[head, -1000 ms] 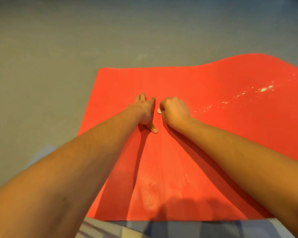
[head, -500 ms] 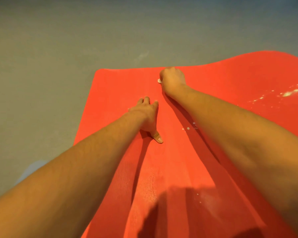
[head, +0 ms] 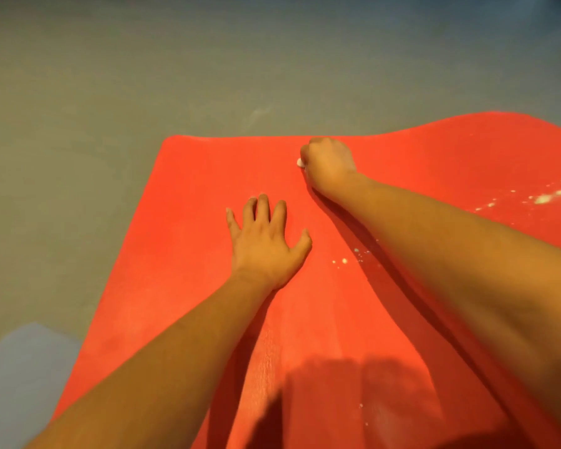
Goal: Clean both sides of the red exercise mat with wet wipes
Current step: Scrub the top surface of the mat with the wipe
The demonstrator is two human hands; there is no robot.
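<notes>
The red exercise mat [head: 191, 202] lies flat on the grey floor and fills the lower right of the view. My left hand [head: 266, 244] rests palm down on the mat near its middle, fingers spread, holding nothing. My right hand [head: 329, 163] is a closed fist pressed on the mat close to its far edge. A small white bit of wet wipe [head: 300, 162] pokes out at the left of that fist; the remainder is hidden inside it. White specks [head: 544, 198] dot the mat at the right, and a few more white specks [head: 344, 261] lie beside my right forearm.
Grey floor [head: 143, 76] surrounds the mat on the far and left sides. A pale blue-grey patch [head: 20, 367] shows at the lower left corner. The mat's right part rises in a low wave [head: 467, 124].
My right hand has slid the wipe from beside the left hand up to the mat's far edge. My left hand has spread flat and sits slightly nearer to me.
</notes>
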